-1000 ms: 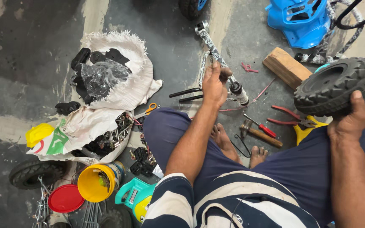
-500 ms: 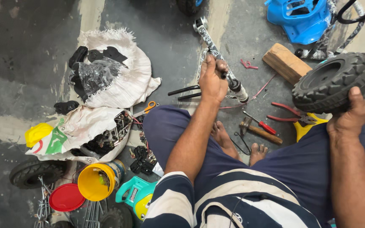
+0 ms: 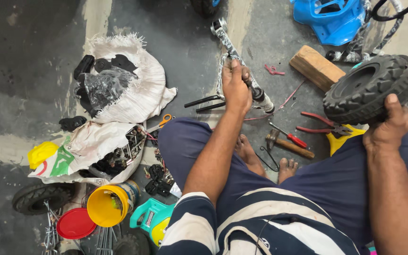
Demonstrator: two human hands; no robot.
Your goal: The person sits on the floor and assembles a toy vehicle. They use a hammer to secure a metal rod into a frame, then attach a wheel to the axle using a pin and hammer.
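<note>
**Seated worker with a metal shaft in one hand and a toy wheel in the other**

Since the earlier frame the left hand (image 3: 236, 87) has slid slightly up the metal shaft (image 3: 227, 42), while the black wheel (image 3: 369, 87) has stayed raised at the right knee. The left hand's grip is wrapped tight around the shaft, just above its black-and-white end fitting (image 3: 262, 100), which lies on the floor beside 2 black rods (image 3: 204, 103). The right hand (image 3: 388, 130) grips the wheel by its treaded rim, thumb on top. The step in hand appears to be lifting the shaft; joining the 2 parts would call for lining the fitting up with the wheel's hub. The floor (image 3: 34, 71) is stained grey concrete. Red pliers (image 3: 324, 123), a screwdriver (image 3: 290, 137), a hammer (image 3: 289, 145) and a wood block (image 3: 316, 67) lie near the bare feet; white sacks (image 3: 138, 89) of parts lie well to the left.
</note>
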